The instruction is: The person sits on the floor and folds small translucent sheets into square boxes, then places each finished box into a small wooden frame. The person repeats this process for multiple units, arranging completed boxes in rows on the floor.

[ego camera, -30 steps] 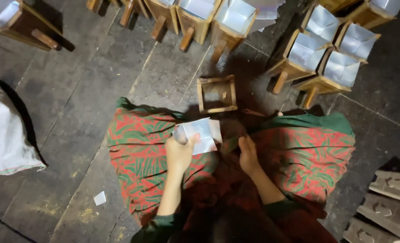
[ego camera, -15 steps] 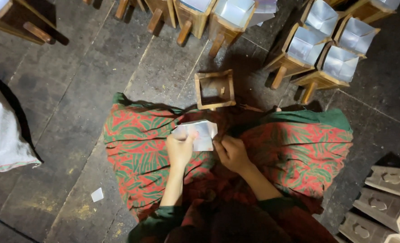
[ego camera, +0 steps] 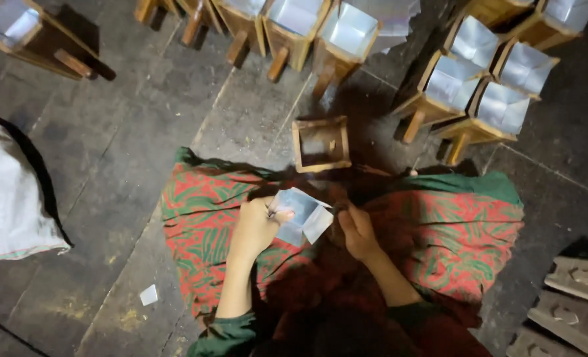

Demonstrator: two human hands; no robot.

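Observation:
My left hand [ego camera: 257, 225] grips a folded white paper sheet [ego camera: 302, 215] over my lap, thumb on top of it. My right hand [ego camera: 357, 228] sits just right of the paper with its fingers curled, close to the sheet's edge; whether it touches the sheet I cannot tell. A small empty wooden box mould [ego camera: 320, 143] stands on the stone floor just beyond my knees. A red and green patterned cloth [ego camera: 466, 231] covers my legs.
Several wooden moulds lined with white paper [ego camera: 350, 30] stand in rows at the top and top right [ego camera: 502, 106]. A white sack [ego camera: 9, 192] lies at the left. Grey carved blocks [ego camera: 582, 277] sit at the lower right. A paper scrap [ego camera: 148, 295] lies on the floor.
My right hand has drawn back from the paper to its right side. The paper has been folded further in my left hand. The view has shifted slightly.

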